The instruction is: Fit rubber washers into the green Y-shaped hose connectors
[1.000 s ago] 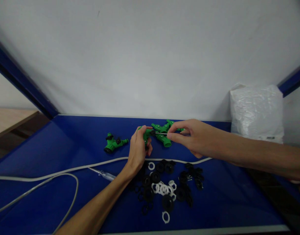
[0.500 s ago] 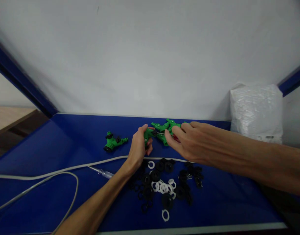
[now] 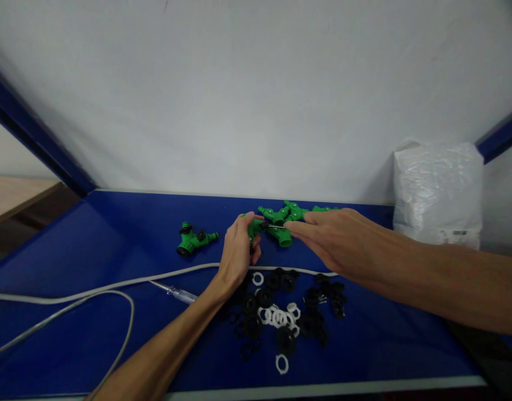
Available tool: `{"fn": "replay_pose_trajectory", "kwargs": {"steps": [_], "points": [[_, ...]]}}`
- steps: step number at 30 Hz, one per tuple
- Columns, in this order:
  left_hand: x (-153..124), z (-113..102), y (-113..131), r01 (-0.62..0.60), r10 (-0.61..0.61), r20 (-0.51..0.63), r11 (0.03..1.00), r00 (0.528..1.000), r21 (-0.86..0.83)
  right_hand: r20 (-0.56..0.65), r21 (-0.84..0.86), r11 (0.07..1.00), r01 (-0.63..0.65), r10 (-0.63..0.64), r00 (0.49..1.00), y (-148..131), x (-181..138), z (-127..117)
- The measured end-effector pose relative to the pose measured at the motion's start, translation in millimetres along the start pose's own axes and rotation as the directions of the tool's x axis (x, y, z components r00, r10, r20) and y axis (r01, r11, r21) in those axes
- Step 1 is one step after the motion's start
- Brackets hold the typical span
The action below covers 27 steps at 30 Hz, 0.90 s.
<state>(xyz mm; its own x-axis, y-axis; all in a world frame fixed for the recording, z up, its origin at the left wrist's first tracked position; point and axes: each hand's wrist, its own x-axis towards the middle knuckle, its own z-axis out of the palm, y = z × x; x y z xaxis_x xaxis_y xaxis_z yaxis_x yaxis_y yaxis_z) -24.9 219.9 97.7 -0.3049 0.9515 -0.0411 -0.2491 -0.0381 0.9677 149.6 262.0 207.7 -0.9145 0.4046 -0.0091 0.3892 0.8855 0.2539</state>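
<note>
My left hand (image 3: 237,245) is closed around a green plastic hose splitter (image 3: 254,227), whose black valve knob (image 3: 264,226) faces right. From the right, my right hand (image 3: 328,236) grips a screwdriver (image 3: 276,226); its thin shaft points at the black knob and its handle is hidden in the fingers. Whether the tip sits in a screw is too small to tell. Just behind the hands lie several green splitter bodies (image 3: 295,211), partly covered by the right hand. A splitter fitted with black knobs (image 3: 193,239) lies to the left of my left hand.
In front are white rings (image 3: 279,318), black round caps (image 3: 285,338) and small screws (image 3: 322,301). A clear-handled screwdriver (image 3: 183,296) lies beside my left forearm. A pale cable (image 3: 113,286) crosses the blue table (image 3: 126,234). A plastic-wrapped package (image 3: 437,192) stands at right.
My right hand has turned around the screwdriver, its fingers straighter and the red handle now covered. My left hand and the held splitter stay almost in place.
</note>
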Motion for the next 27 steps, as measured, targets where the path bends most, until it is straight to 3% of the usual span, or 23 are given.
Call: {"fn": "replay_pose_trajectory", "kwargs": {"steps": [4, 9, 12, 14, 17, 20, 23, 27], "points": [[-1, 0, 0, -0.037, 0.038, -0.018, 0.999, 0.999, 0.031, 0.056, 0.301, 0.931, -0.205, 0.198, 0.979, -5, 7, -6], [-1, 1, 1, -0.060, 0.063, -0.047, 0.997, 0.997, 0.055, 0.123, 0.606, 0.722, -0.334, 0.330, 0.936, -5, 11, -9], [-3, 1, 2, -0.068, 0.072, -0.059, 0.995, 0.996, 0.072, 0.280, 0.712, 0.526, -0.466, 0.395, 0.875, -9, 11, -11], [-4, 1, 3, -0.073, 0.078, -0.060, 0.994, 0.995, 0.077, 0.407, 0.765, 0.323, -0.558, 0.429, 0.806, -11, 11, -11], [-5, 2, 5, -0.081, 0.087, -0.068, 0.993, 0.994, 0.087, 0.528, 0.817, -0.007, -0.576, 0.411, 0.744, -13, 8, -8], [-5, 2, 6, -0.102, 0.110, -0.078, 0.990, 0.991, 0.100, 0.588, 0.809, -0.226, -0.543, 0.326, 0.740, -10, 5, -3], [-5, 2, 6, -0.125, 0.135, -0.085, 0.986, 0.987, 0.110, 0.621, 0.776, -0.338, -0.533, 0.259, 0.740, -8, 2, -2], [-8, 2, 5, -0.150, 0.159, -0.070, 0.982, 0.985, 0.118, 0.638, 0.751, -0.407, -0.520, 0.243, 0.731, -10, 2, -10]]}}
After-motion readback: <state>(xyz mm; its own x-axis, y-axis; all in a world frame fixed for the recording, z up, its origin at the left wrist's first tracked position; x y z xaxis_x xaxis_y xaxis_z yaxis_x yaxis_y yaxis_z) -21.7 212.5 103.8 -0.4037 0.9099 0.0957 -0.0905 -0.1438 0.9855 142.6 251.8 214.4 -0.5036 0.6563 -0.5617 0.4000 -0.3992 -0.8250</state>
